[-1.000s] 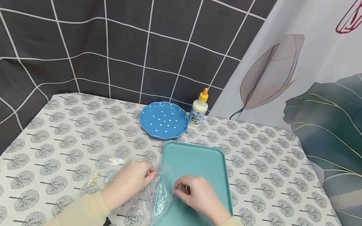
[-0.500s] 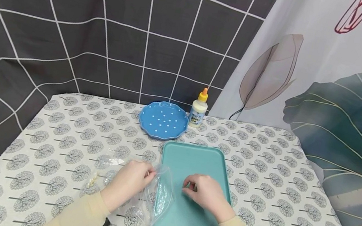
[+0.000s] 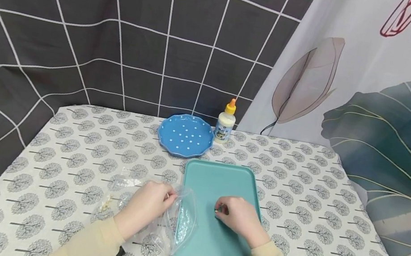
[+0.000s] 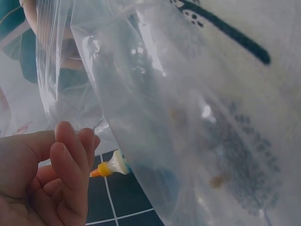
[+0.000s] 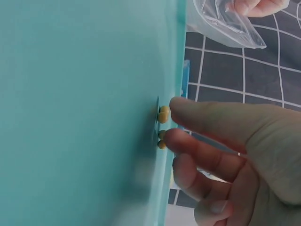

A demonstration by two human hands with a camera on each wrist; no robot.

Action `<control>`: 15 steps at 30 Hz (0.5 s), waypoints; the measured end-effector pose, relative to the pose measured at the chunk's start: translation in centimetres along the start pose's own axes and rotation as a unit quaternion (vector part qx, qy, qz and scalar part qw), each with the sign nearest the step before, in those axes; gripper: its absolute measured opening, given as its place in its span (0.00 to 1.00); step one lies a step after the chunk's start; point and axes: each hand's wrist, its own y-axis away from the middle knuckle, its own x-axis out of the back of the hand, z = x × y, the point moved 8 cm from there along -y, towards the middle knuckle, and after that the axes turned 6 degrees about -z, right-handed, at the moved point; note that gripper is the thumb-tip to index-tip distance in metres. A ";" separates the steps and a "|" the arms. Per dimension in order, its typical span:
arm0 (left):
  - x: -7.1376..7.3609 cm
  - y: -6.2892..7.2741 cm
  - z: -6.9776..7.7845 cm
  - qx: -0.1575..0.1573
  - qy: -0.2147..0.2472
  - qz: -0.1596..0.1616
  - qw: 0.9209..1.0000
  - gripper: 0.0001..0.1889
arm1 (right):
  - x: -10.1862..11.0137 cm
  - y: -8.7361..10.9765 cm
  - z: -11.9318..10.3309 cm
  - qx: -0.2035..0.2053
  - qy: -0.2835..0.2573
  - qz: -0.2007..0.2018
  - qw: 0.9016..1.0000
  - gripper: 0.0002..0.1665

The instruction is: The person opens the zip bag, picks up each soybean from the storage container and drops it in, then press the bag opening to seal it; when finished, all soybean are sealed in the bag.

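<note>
My left hand [image 3: 150,200] pinches the rim of a clear zip bag [image 3: 183,221], which lies partly over the tray's left edge. Yellow soybeans [image 3: 106,203] rest inside the bag at its far left end; a few show blurred through the plastic in the left wrist view. Over the teal tray [image 3: 217,180], my right hand [image 3: 241,218] is low, its thumb and fingertips parted. Several round yellow soybeans [image 5: 162,117] sit at the tray surface just beyond those fingertips in the right wrist view; whether they still touch the fingers is hard to tell.
Behind the tray stands a blue scalloped plate [image 3: 185,136] with white dots. Beside it is a glue bottle [image 3: 225,124] with a yellow and orange cap. A tree-print cloth [image 3: 298,207] covers the table, with a dark grid curtain [image 3: 134,43] behind.
My right hand has moved right from the bag's mouth to over the tray, and its fingers have parted, with soybeans at the tray. The left hand and bag have stayed put.
</note>
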 end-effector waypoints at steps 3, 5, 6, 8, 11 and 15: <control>0.0 0.0 0.0 0.000 -0.001 -0.001 1.000 0.07 | -0.1 0.0 0.4 -0.010 0.006 0.000 1.000 0.07; 0.0 0.1 0.0 -0.001 -0.002 0.000 1.000 0.07 | -0.1 -0.1 0.5 -0.014 0.010 0.000 1.000 0.07; 0.0 0.1 0.0 -0.001 -0.004 0.000 1.000 0.07 | -0.1 -0.1 0.5 -0.017 0.012 0.000 1.000 0.08; 0.0 0.1 0.0 -0.003 -0.007 0.001 1.000 0.07 | -0.1 -0.1 0.5 -0.020 0.016 0.001 1.000 0.08; 0.0 0.1 0.0 -0.005 -0.006 0.000 1.000 0.07 | -0.1 -0.1 0.6 -0.024 0.019 -0.002 1.000 0.09; 0.0 0.1 0.0 -0.006 0.002 -0.003 1.000 0.07 | -0.1 -0.2 0.5 -0.024 0.021 -0.008 0.999 0.11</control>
